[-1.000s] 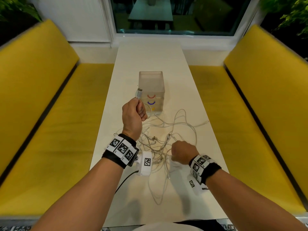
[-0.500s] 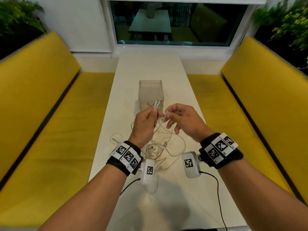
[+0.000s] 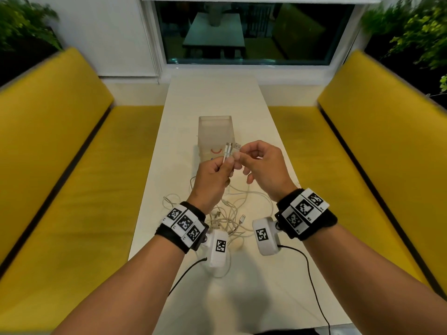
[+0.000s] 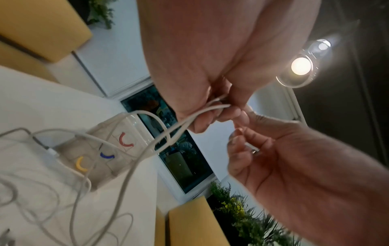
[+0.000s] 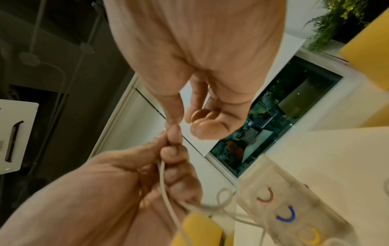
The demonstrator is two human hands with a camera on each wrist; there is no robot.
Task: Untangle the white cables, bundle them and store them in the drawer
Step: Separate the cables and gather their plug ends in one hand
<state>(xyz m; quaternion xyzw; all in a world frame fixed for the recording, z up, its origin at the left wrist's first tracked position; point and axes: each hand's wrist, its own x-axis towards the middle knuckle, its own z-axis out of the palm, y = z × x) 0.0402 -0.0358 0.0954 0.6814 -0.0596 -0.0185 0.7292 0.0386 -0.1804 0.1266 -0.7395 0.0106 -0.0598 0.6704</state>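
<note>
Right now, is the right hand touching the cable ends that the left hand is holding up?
Touching. In the head view the right hand pinches the white cable ends with thumb and forefinger, just above the left hand gripping them.

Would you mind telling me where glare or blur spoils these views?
Left wrist view: a round ceiling lamp flares beside the left hand. Head view: green plants smear at the corners. Right wrist view: the translucent plastic drawer box is soft.

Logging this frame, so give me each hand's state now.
Left hand: closed, grip on cable ends.
Right hand: pinching a cable end beside the left; other fingers loosely curled.
</note>
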